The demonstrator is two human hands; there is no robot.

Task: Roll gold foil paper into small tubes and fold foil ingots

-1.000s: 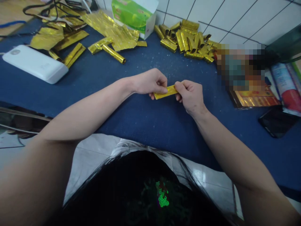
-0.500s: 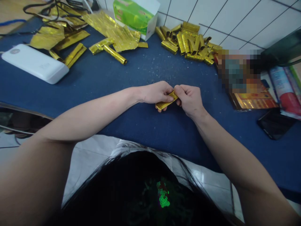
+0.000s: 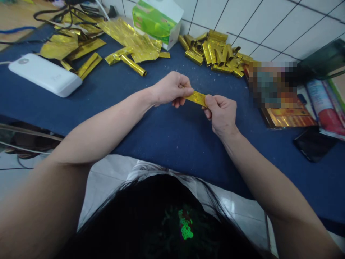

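Gold foil strip pinched in the air between the closed fingertips of left hand and right hand; judged light, soft, slippery, easily creased, so best held at its 2 ends.

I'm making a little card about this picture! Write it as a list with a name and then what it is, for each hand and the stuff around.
Left hand: pinching one end of the gold foil strip
Right hand: pinching the other end
Table cover: dark blue
Ahead: pile of gold foil rolls
Left side: white power bank
Back: green box
Right side: black phone
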